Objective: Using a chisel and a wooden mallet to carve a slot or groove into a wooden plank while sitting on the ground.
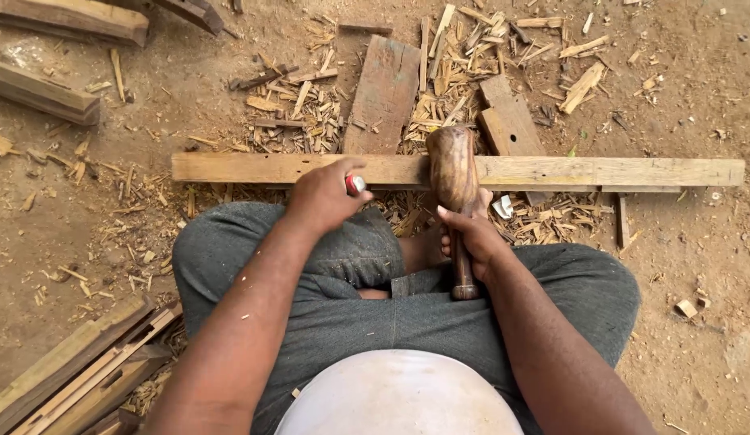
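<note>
A long pale wooden plank point(600, 171) lies across the sandy ground in front of my crossed legs. My left hand point(323, 197) is closed around a tool with a red and white handle point(355, 184), held at the plank's near edge. My right hand point(472, 234) grips the handle of a dark wooden mallet point(453, 165). The mallet's thick head points away from me and overlaps the plank's middle. The tool's working end is hidden by my left hand.
Wood chips and shavings point(455, 56) litter the ground beyond the plank, with a flat board point(383, 93) and a shorter block point(512, 121) among them. Timber lengths lie at far left point(45, 93) and a stack of battens point(77, 370) by my left knee.
</note>
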